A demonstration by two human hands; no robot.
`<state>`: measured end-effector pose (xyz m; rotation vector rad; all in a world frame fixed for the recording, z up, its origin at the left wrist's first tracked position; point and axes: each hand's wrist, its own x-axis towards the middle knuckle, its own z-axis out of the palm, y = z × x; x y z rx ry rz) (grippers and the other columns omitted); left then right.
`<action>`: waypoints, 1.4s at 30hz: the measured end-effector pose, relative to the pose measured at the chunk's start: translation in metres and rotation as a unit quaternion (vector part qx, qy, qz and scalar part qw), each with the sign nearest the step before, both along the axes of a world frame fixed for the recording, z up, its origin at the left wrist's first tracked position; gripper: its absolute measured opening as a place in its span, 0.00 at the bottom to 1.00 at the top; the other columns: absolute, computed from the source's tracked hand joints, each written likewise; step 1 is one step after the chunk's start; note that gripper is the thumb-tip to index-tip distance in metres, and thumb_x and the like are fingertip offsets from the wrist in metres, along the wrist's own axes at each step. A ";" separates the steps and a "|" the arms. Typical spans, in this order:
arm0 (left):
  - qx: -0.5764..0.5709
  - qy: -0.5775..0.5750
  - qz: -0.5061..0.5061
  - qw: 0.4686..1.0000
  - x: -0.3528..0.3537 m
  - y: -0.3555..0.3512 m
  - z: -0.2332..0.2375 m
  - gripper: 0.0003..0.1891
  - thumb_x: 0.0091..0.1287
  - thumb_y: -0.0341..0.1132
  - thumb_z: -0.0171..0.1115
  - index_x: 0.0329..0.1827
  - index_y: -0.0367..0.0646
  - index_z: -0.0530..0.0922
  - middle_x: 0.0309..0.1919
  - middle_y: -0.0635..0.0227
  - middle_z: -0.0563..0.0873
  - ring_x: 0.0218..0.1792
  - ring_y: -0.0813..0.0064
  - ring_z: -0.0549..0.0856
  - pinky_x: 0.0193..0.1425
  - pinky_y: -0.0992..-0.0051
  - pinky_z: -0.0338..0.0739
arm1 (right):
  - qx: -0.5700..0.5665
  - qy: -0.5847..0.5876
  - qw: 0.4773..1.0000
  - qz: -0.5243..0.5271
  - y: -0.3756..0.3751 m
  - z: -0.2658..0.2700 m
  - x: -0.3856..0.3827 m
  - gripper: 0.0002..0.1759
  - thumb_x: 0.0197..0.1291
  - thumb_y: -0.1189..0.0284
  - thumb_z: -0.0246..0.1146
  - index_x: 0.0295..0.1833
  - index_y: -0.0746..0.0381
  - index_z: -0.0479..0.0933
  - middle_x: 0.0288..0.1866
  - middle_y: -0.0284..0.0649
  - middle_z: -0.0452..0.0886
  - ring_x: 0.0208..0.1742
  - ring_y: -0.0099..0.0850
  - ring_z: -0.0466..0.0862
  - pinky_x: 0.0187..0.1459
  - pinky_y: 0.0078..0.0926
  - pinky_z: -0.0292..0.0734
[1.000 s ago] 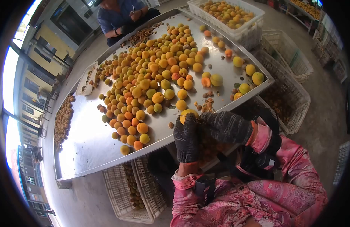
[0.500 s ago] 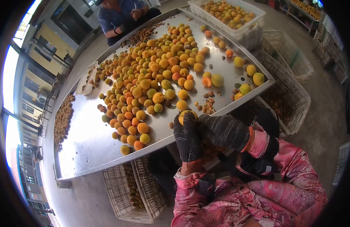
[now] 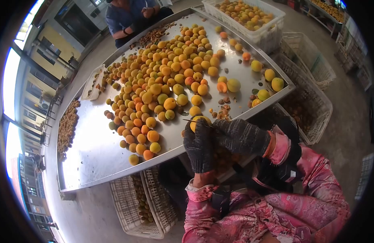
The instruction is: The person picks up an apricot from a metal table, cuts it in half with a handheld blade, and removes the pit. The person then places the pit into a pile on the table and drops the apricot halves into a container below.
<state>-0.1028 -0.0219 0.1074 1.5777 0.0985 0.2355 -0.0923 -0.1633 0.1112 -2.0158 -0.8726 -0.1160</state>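
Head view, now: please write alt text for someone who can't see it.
The left hand, gloved, grips a yellow fruit beside the gloved right hand, a thin pointed tool at the fruit, by a metal table heaped with yellow and orange fruits. Across it is a person in blue.

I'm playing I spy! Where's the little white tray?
In the head view, the white tray lies on the left side of the metal table, between the fruit pile and brown heap.

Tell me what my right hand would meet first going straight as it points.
Your right hand would likely meet your left hand first, at the apricot it holds; depth between them is unclear.
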 end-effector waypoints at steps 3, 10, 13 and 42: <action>-0.017 0.013 0.033 0.999 0.003 0.001 0.003 0.20 0.68 0.50 0.49 0.41 0.37 0.73 0.25 0.68 0.79 0.26 0.82 0.76 0.31 0.83 0.70 | -0.069 -0.002 0.994 -0.090 0.003 0.006 -0.012 0.15 0.58 0.65 0.56 0.48 0.61 0.72 0.32 0.49 0.80 0.34 0.47 0.80 0.34 0.42 0.75; -0.138 0.083 0.022 0.987 0.009 0.004 -0.010 0.20 0.66 0.51 0.53 0.41 0.40 0.74 0.27 0.69 0.78 0.24 0.83 0.74 0.25 0.84 0.67 | -0.070 0.031 0.993 -0.096 0.001 0.001 -0.007 0.14 0.59 0.63 0.55 0.46 0.58 0.73 0.33 0.46 0.80 0.35 0.46 0.81 0.35 0.42 0.75; -0.123 0.018 0.031 0.992 0.009 0.004 -0.008 0.20 0.66 0.51 0.52 0.41 0.40 0.75 0.27 0.70 0.78 0.23 0.84 0.72 0.23 0.84 0.64 | -0.045 0.026 0.995 -0.079 0.002 0.000 -0.005 0.14 0.59 0.63 0.56 0.47 0.57 0.73 0.35 0.45 0.81 0.37 0.45 0.81 0.36 0.40 0.76; -0.228 0.045 0.042 0.972 0.002 -0.006 0.000 0.20 0.70 0.49 0.46 0.44 0.39 0.74 0.33 0.67 0.78 0.33 0.78 0.76 0.36 0.78 0.71 | -0.045 0.031 0.997 -0.051 0.006 -0.001 -0.002 0.18 0.59 0.64 0.55 0.52 0.61 0.72 0.39 0.49 0.80 0.36 0.48 0.80 0.37 0.41 0.76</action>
